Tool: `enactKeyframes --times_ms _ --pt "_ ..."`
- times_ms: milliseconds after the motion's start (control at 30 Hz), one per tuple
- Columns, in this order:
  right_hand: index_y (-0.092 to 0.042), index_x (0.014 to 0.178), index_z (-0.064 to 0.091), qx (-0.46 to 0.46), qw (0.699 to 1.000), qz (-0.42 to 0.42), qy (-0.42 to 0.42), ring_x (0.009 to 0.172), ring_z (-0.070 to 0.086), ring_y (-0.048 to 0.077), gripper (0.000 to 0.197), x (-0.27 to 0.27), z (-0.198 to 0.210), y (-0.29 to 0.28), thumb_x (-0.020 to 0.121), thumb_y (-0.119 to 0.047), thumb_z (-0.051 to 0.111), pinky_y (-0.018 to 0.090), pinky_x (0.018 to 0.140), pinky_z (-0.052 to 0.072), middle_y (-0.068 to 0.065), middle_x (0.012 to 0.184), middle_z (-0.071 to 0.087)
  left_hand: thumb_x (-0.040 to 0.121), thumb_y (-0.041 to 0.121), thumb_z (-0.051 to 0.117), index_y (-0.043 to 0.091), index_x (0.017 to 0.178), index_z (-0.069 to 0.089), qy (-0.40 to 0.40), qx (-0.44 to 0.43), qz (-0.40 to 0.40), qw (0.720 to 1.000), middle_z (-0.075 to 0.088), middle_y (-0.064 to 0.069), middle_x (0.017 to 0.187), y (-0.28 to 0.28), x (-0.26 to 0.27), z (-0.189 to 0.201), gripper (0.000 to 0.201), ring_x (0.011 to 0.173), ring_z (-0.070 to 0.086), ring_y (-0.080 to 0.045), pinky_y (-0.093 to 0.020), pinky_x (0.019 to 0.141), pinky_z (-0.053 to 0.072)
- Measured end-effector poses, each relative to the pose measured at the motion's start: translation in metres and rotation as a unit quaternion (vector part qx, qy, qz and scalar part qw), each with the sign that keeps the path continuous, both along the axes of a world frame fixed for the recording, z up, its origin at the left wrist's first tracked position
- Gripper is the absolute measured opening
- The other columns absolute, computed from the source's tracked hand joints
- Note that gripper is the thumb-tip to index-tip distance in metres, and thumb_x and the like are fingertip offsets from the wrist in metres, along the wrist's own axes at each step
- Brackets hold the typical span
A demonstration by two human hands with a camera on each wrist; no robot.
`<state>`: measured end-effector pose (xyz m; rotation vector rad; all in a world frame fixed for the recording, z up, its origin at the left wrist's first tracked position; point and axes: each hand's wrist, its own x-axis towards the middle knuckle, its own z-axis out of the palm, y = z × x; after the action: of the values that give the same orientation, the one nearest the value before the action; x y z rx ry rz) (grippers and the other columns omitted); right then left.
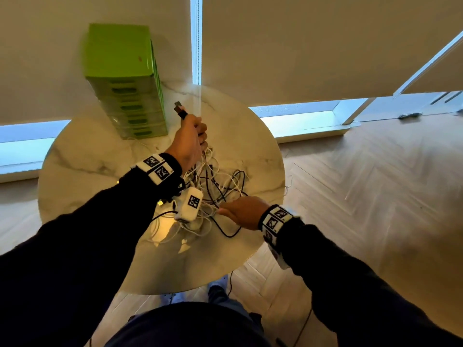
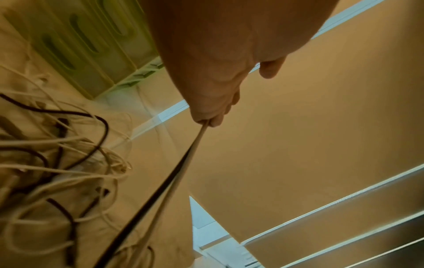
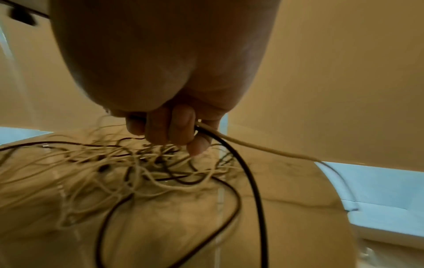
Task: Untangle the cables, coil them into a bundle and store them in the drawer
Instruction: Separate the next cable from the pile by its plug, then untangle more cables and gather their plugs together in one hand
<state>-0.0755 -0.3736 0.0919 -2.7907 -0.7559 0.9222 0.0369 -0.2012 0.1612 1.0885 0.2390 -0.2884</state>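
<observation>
A glossy, marble-veined tabletop [image 1: 82, 156] is being lit; smooth plastic-sheathed cables [image 1: 213, 186], white and black, are being mirrored in it. A green translucent plastic drawer unit [image 1: 130, 78] is being shown, a matt wood herringbone floor [image 1: 363, 176], and matt fabric blinds [image 1: 300, 41].

No words, brand names or numbers can be read in any view; the only markings are black-and-white square code patterns on the white wristbands [image 1: 158, 169] and on the white wrist camera housing [image 1: 191, 204], and these carry no legible characters
</observation>
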Motion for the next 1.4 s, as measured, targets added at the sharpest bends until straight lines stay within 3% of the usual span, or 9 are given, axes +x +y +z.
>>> enactKeyframes --times_ms 267,467,600,700,900,1100,1267,1333,1400 --pt "-0.018 0.117 0.059 0.024 0.989 0.019 0.142 0.098 0.06 0.031 0.054 0.038 -0.002 0.023 0.105 -0.054 0.021 0.043 0.094 0.046 0.012 0.109 0.066 0.097 0.02 0.031 0.024 0.071 0.033 0.039 0.033 0.041 0.998 0.024 0.01 0.054 0.072 0.002 -0.032 0.027 0.045 0.018 -0.007 -0.024 0.044 0.012" --pt "-0.014 0.093 0.055 0.116 0.992 -0.036 0.039 0.087 0.054 0.024 0.029 0.101 0.001 0.033 0.106 -0.035 0.038 0.034 0.075 0.037 0.007 0.093 0.06 0.098 0.019 0.03 0.023 0.071 0.033 0.063 0.041 0.08 0.994 0.025 0.01 0.052 0.096 0.003 -0.047 0.028 0.042 0.019 -0.007 -0.024 0.042 0.014" --pt "-0.001 0.094 0.064 0.157 0.987 -0.026 0.021 0.093 0.057 0.03 0.025 0.117 -0.028 0.069 0.102 -0.018 0.048 0.038 0.083 0.044 0.016 0.098 0.064 0.098 0.016 0.029 0.022 0.07 0.032 0.091 0.062 0.068 0.992 0.023 0.009 0.053 0.09 -0.004 -0.06 0.028 0.043 0.018 -0.007 -0.024 0.043 0.013" --pt "-0.007 0.097 0.065 0.079 0.996 -0.037 0.002 0.101 0.057 0.031 0.027 0.12 -0.053 0.088 0.1 -0.027 0.047 0.037 0.085 0.045 0.016 0.106 0.061 0.096 0.015 0.03 0.022 0.07 0.034 0.114 0.085 0.06 0.988 0.024 0.008 0.055 0.085 -0.009 -0.071 0.027 0.045 0.018 -0.008 -0.024 0.043 0.015" --pt "-0.016 0.066 0.051 -0.024 0.997 -0.076 0.01 0.076 0.058 0.027 0.035 0.134 -0.075 0.098 0.093 -0.038 0.055 0.031 0.065 0.043 0.009 0.082 0.058 0.102 0.018 0.038 0.016 0.078 0.05 0.116 0.137 0.039 0.983 0.027 0.009 0.055 0.083 -0.018 -0.083 0.026 0.048 0.022 -0.009 -0.025 0.047 0.019" --pt "-0.012 0.076 0.061 0.048 0.989 -0.14 -0.024 0.079 0.062 0.028 0.026 0.14 -0.063 0.092 0.089 -0.034 0.056 0.032 0.066 0.047 0.009 0.087 0.063 0.101 0.029 0.048 0.019 0.09 0.071 0.077 0.197 0.015 0.977 0.031 0.009 0.059 0.087 -0.021 -0.091 0.027 0.054 0.029 -0.01 -0.027 0.053 0.024" --pt "-0.019 0.083 0.062 0.312 0.906 -0.227 -0.175 0.068 0.046 0.003 0.013 0.167 -0.021 0.071 0.093 -0.028 0.063 0.016 0.066 0.032 0.0 0.085 0.053 0.103 0.022 0.049 0.018 0.102 0.07 0.067 0.228 0.025 0.971 0.047 0.018 0.049 0.076 -0.012 -0.081 0.021 0.052 0.037 -0.004 -0.023 0.054 0.031" --pt "-0.017 0.087 0.06 0.389 0.857 -0.263 -0.211 0.069 0.047 0.002 0.01 0.178 0.005 0.069 0.095 -0.024 0.062 0.009 0.068 0.035 0.002 0.089 0.052 0.103 0.02 0.051 0.015 0.108 0.07 0.055 0.24 0.027 0.969 0.051 0.019 0.051 0.069 -0.009 -0.076 0.02 0.054 0.044 0.001 -0.022 0.06 0.035" --pt "-0.015 0.092 0.055 0.469 0.817 -0.3 -0.151 0.08 0.061 0.01 0.013 0.18 0.026 0.07 0.099 -0.026 0.056 0.02 0.075 0.049 0.007 0.095 0.058 0.101 0.019 0.054 0.015 0.11 0.07 0.038 0.244 0.028 0.969 0.055 0.019 0.057 0.062 -0.007 -0.07 0.018 0.059 0.047 0.003 -0.02 0.065 0.037"
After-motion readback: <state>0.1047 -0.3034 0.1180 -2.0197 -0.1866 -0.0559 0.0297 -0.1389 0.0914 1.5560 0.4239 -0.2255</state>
